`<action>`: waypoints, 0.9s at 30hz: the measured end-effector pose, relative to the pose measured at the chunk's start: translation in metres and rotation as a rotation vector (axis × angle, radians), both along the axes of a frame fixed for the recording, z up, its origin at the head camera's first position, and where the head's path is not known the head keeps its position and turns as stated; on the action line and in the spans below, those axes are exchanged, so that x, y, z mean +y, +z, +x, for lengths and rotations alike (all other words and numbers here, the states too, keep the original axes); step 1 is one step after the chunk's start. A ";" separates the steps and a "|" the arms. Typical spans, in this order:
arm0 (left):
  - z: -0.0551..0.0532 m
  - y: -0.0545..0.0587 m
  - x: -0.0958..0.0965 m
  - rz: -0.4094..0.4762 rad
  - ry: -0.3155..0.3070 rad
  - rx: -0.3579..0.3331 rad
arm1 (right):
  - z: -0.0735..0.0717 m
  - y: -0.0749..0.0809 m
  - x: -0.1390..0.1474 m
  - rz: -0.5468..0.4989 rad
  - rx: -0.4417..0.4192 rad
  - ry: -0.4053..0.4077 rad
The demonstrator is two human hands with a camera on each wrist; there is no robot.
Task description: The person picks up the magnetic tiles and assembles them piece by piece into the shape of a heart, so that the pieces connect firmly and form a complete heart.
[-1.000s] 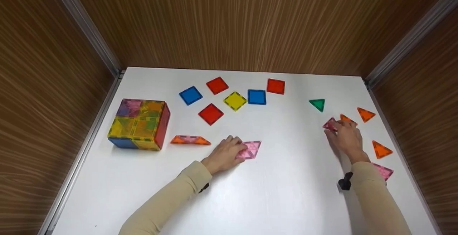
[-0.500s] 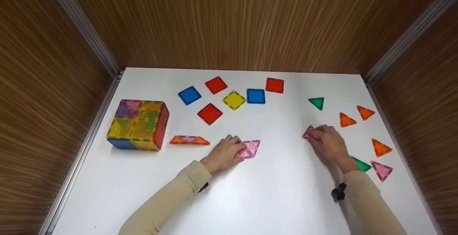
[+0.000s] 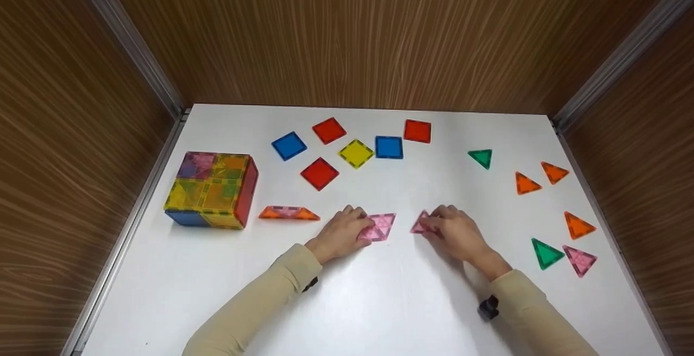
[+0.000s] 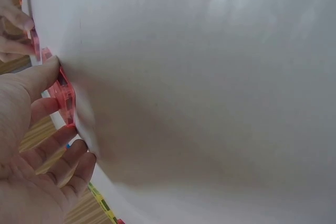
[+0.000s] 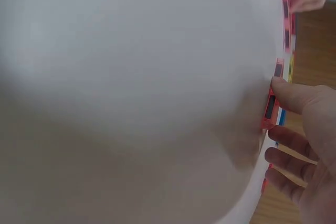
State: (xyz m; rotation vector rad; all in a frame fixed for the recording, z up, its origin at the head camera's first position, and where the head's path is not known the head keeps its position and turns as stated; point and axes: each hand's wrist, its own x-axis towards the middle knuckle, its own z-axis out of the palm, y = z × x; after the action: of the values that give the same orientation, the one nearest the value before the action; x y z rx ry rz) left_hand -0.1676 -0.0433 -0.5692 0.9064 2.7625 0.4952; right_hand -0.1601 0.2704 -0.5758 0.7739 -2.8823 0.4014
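Observation:
My left hand (image 3: 340, 232) pinches the left end of a flat pair of joined pink triangle magnetic tiles (image 3: 384, 225) on the white table; in the left wrist view thumb and index finger grip the pink tiles (image 4: 65, 95). Just to the right, my right hand (image 3: 456, 232) pinches a single pink triangle magnetic tile (image 3: 419, 225), and a narrow gap parts it from the pair. The right wrist view shows my thumb along the edge of this pink triangle tile (image 5: 271, 100), the other fingers spread behind. Part of each tile is covered by fingers.
A block of stacked magnetic tiles (image 3: 211, 188) stands at left, an orange-and-pink tile strip (image 3: 289, 213) beside it. Several square tiles, one a yellow square (image 3: 356, 153), lie at the back. Green triangles (image 3: 546, 253), orange triangles (image 3: 578, 225) and a pink triangle (image 3: 580, 260) lie at right.
My right hand has carried the pink triangle tile leftward and nearer, from beside the orange triangles to close by the pink pair. My left hand has stayed in place.

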 end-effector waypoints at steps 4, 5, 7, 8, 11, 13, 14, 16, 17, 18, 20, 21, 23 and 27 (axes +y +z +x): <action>0.001 0.000 0.001 -0.001 -0.004 0.006 | 0.005 -0.003 -0.019 -0.005 0.021 0.041; 0.002 0.000 0.001 0.000 -0.004 0.007 | 0.006 -0.004 -0.023 -0.009 0.026 0.046; 0.002 0.000 0.001 0.001 -0.003 0.008 | 0.007 -0.006 -0.032 -0.019 0.031 0.058; 0.002 0.000 0.002 0.001 -0.002 0.009 | 0.008 -0.007 -0.036 -0.022 0.034 0.064; 0.002 0.000 0.002 0.006 -0.001 0.014 | 0.008 -0.008 -0.046 -0.028 0.042 0.076; 0.001 0.000 0.002 0.013 -0.002 0.012 | 0.008 -0.008 -0.050 -0.028 0.048 0.083; 0.001 0.000 0.002 0.017 -0.001 0.009 | 0.008 -0.007 -0.050 -0.029 0.049 0.083; 0.001 0.000 0.002 0.025 0.003 -0.006 | 0.007 -0.006 -0.050 -0.037 0.031 0.082; 0.001 0.000 0.002 0.027 0.006 -0.018 | 0.006 -0.006 -0.049 -0.042 0.014 0.078; 0.000 0.000 0.002 0.026 0.009 -0.029 | 0.005 -0.005 -0.048 -0.049 -0.006 0.073; 0.000 0.001 0.002 0.025 0.016 -0.048 | 0.002 -0.004 -0.045 -0.064 -0.061 0.057; 0.000 0.001 0.003 0.024 0.018 -0.051 | 0.000 -0.003 -0.044 -0.069 -0.089 0.047; 0.000 0.001 0.003 0.021 0.022 -0.048 | -0.003 -0.002 -0.043 -0.074 -0.134 0.025; -0.001 0.001 0.007 0.009 0.022 -0.024 | -0.008 -0.002 -0.045 -0.071 -0.181 0.013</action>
State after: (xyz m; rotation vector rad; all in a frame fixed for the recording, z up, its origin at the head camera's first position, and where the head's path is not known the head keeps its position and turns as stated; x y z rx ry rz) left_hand -0.1686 -0.0362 -0.5687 0.8674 2.7541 0.5191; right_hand -0.1680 0.2251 -0.5776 0.7824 -3.0107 0.6014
